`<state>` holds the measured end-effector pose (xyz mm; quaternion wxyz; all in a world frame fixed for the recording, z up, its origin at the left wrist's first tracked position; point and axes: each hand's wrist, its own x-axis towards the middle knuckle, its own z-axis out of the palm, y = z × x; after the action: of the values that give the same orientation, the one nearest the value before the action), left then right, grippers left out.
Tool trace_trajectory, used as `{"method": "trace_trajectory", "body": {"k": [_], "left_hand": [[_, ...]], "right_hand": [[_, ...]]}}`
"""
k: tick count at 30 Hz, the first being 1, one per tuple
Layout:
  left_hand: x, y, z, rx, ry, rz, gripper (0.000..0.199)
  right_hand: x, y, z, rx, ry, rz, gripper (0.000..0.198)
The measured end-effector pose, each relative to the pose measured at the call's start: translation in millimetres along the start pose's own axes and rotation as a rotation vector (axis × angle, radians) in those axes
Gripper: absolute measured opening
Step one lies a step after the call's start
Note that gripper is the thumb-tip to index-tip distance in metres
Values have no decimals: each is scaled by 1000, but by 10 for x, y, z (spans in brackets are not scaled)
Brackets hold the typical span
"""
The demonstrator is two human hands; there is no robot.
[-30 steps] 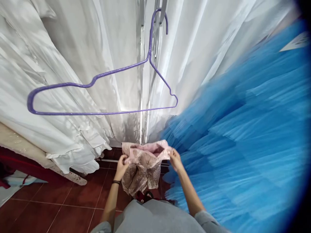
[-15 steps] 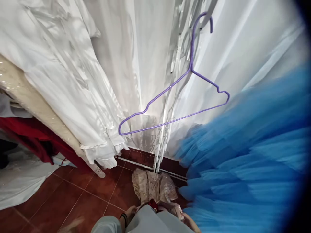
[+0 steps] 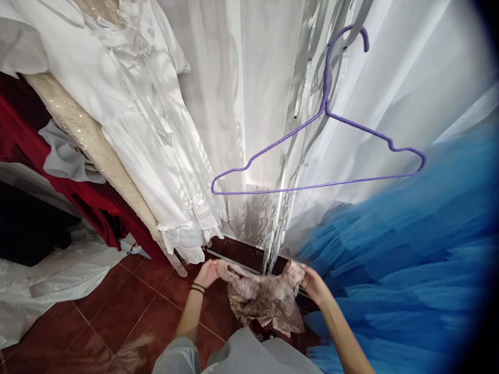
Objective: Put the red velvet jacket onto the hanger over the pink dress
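Overhead, one blue tulle dress (image 3: 409,270) fills the frame from three to five o'clock, beside white gowns (image 3: 156,130) hanging from nine through twelve; how many white gowns there are cannot be told. One red garment (image 3: 78,202) shows at nine o'clock, above white fabric (image 3: 42,285) heaped on the red floor tiles (image 3: 128,317). One purple wire hanger (image 3: 323,150) hangs bare at one o'clock. At six o'clock you hold one small pink patterned garment (image 3: 265,298) stretched between both hands: your left hand (image 3: 206,272), two dark bands at its wrist, pinches one top edge, and your right hand (image 3: 314,285) grips the other.
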<state>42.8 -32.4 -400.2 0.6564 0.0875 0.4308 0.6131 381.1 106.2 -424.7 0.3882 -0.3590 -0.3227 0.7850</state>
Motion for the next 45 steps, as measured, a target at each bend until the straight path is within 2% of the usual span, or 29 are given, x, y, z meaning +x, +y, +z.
{"method": "trace_trajectory", "body": {"k": [3,5,6,7,9,11,14,16,20,22,24,26,29,31,34,38,40,43,45], "left_hand": [[-62,785,126,14,61,276,9],[-203,1335,327,11,81,472,12],[-279,1581,462,38,81,586,22],[-344,1797,614,152,83,780,33],[-418,2117,943,334,75,1026,45],[-423,2289,1262,428,48,1127,46],[-416,2356,1665,454,-49,1149,43],[-460,2339,1900,504,-121,1165,41],[-575,2250,2334,763,-141,1159,34],[-564,2184,2492,842,-114,1121,29],[-505,2115,2575,864,-82,1100,27],[-432,2061,2589,878,-25,1135,26],[-362,2033,2556,900,76,1299,18],[-351,2042,2546,893,102,1380,12],[-359,2084,2557,874,114,1434,17],[-372,2153,2554,819,111,1536,16],[-384,2158,2531,810,90,1536,15],[-407,2121,2475,925,46,1438,20],[-427,2105,2432,1007,17,1369,20]], "right_hand": [[-43,-645,280,117,-35,-133,27],[-203,-1020,535,127,-82,-277,35],[-294,-1170,673,101,-96,-346,37],[-380,-1291,814,69,-96,-409,37],[-508,-1454,1087,17,-77,-509,31],[-574,-1543,1314,4,-57,-586,28],[-613,-1629,1474,13,-11,-692,32],[-647,-1688,1426,17,77,-783,32],[-753,-1799,1048,-130,240,-984,34],[-793,-1848,816,-262,296,-1026,37],[-803,-1913,608,-339,325,-1019,37],[-783,-2023,435,-322,311,-983,40],[-725,-2328,239,-221,237,-920,46],[-684,-2627,170,-208,199,-927,51],[-647,-3149,229,-303,174,-1020,53],[-668,-3726,633,-523,-12,-1005,51],[-664,-3884,870,-812,-33,-932,41],[-552,-3963,1087,-1282,36,-746,20],[-439,-3953,1111,-1383,32,-747,17]]}}
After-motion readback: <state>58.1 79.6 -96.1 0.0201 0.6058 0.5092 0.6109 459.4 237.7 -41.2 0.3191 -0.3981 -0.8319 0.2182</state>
